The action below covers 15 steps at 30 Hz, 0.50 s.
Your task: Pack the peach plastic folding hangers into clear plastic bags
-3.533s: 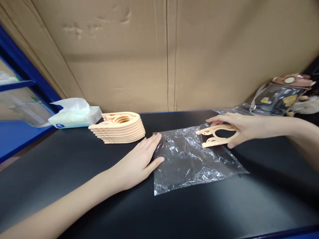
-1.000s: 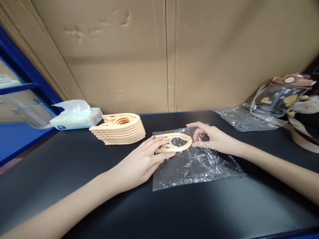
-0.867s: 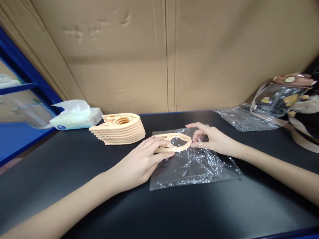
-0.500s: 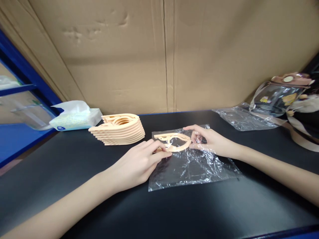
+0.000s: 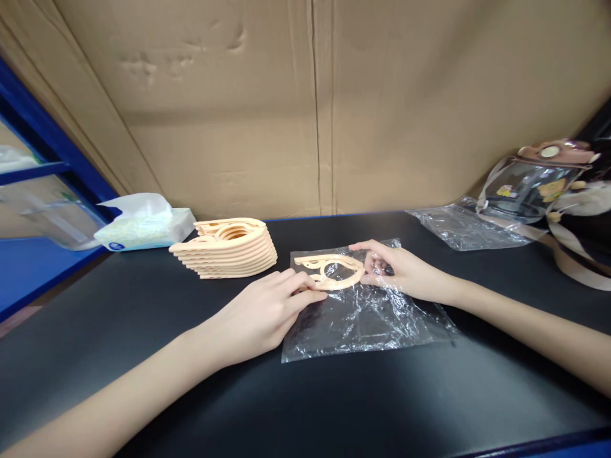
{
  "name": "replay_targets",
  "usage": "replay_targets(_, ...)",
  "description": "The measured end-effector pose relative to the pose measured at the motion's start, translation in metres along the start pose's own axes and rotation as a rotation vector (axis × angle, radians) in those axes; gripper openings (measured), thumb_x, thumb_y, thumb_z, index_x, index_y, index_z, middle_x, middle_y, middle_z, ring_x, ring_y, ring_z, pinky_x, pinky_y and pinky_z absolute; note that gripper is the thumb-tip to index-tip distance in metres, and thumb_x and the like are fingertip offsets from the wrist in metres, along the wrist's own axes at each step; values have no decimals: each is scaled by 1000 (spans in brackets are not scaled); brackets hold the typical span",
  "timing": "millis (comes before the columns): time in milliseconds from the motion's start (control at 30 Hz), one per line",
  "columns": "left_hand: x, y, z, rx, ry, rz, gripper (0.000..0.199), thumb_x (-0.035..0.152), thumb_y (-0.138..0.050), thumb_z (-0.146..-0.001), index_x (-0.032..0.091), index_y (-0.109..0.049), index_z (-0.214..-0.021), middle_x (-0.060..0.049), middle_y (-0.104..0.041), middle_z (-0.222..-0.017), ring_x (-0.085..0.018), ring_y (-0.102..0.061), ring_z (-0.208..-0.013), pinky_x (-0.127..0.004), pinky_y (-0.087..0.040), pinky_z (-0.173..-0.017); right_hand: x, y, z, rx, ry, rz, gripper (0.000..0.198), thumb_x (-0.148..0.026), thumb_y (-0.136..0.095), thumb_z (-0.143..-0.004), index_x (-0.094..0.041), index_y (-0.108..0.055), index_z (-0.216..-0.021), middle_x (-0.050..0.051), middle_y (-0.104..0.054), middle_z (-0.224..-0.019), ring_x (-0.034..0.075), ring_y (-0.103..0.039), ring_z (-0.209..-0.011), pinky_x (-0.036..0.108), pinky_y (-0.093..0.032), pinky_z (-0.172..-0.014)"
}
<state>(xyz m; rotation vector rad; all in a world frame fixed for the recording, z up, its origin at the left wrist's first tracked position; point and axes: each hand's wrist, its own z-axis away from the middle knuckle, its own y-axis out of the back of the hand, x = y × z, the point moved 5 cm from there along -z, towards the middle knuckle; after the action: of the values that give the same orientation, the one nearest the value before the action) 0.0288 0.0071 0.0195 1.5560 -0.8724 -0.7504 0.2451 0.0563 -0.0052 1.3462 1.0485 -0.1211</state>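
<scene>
A peach folding clothes hanger (image 5: 351,280), folded up, lies at the far end of a clear plastic bag (image 5: 363,324); whether it is fully inside the film I cannot tell. My left hand (image 5: 272,305) is closed on the hanger's left end, thumb and fingertips pressed together over the bag's edge. At the hanger's rounded right end is my right hand (image 5: 401,270), thumb touching the tip, index finger reaching along the bag's far edge, other fingers curled. Left of the bag stands a neat stack of matching hangers (image 5: 238,254).
Behind the stack sits a tissue pack (image 5: 147,226). Another clear plastic bag (image 5: 468,226) lies at the back right, beside a transparent bottle (image 5: 529,187) with a strap. Cardboard (image 5: 238,114) walls off the back of the black table (image 5: 334,407); a blue frame (image 5: 81,165) stands left.
The hanger and bag have shifted very slightly left along with my right hand. My left hand keeps its hold in nearly the same place.
</scene>
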Motion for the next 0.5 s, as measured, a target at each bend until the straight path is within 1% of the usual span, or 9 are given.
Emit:
replay_targets(233, -1, 0, -1, -11, 2, 21, 38, 14, -34, -96, 22, -55, -127, -8, -57, -116, -22, -54, -101, -34, -47, -85, -3, -1, 0, 6, -6, 13, 50, -43, -55, -87, -23, -42, -131, -1, -58, -80, 16, -54, -69, 33, -43, -67)
replay_targets(400, -4, 0, -2, 0, 22, 72, 40, 15, -36, -96, 23, -48, -133, -7, -56, -119, -22, -54, -106, -35, -47, -90, -3, 0, 1, 12, -3, 53, 50, -42, -54, -88, -22, -42, -132, -1, -57, -79, 16, -52, -68, 32, -42, -65)
replay_targets(500, -5, 0, -2, -1, 27, 88, 41, 16, -36, -96, 23, -46, -135, -7, -56, -120, -21, -54, -107, -34, -47, -90, -3, 0, 1, 15, 3, 63, 51, -43, -54, -88, -21, -43, -132, -1, -57, -79, 16, -53, -68, 32, -41, -65)
